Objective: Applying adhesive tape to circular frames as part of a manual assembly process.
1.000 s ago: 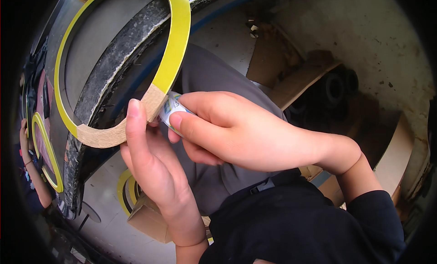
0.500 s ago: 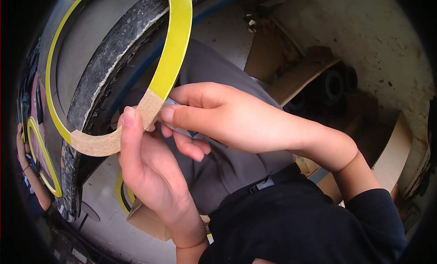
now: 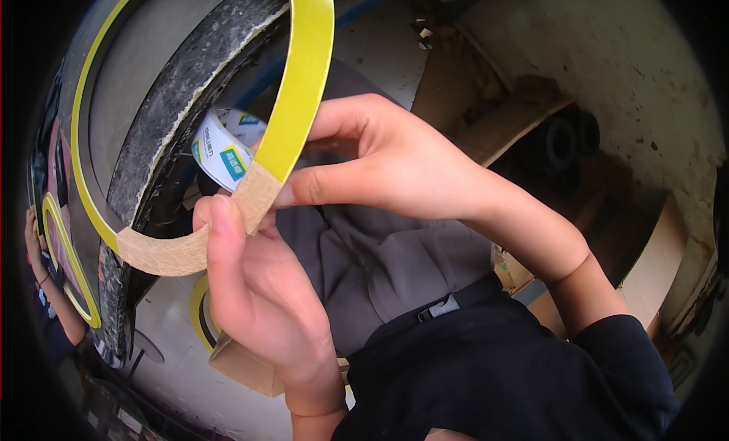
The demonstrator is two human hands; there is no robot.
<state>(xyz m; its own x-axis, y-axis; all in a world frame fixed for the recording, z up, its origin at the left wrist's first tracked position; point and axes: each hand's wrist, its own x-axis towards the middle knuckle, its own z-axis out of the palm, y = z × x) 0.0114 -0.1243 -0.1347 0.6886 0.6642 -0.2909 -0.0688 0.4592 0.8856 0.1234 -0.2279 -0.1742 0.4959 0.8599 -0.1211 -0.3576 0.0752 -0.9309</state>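
A large ring (image 3: 302, 84) has a flat yellow band and a bare brown stretch along its lower part. My left hand (image 3: 266, 297) grips that brown stretch from below, thumb in front and the other fingers partly hidden behind it. My right hand (image 3: 395, 164) is closed on a roll of tape (image 3: 218, 152) with a white, printed inner core, seen through the ring's opening. Its thumb tip touches the seam where yellow meets brown; the fingers curl behind the band, mostly out of sight.
Beyond the ring runs the dark, rough edge of a grey work table (image 3: 190, 76). Another person's arm (image 3: 57, 297) and a yellow-edged ring (image 3: 72, 266) are at far left. A cardboard box (image 3: 247, 365) lies below; black rolls (image 3: 562, 145) sit by the right wall.
My right hand has turned and moved up, bringing the tape roll into view inside the ring. The ring has shifted slightly down on its brown part; my left hand keeps its grip.
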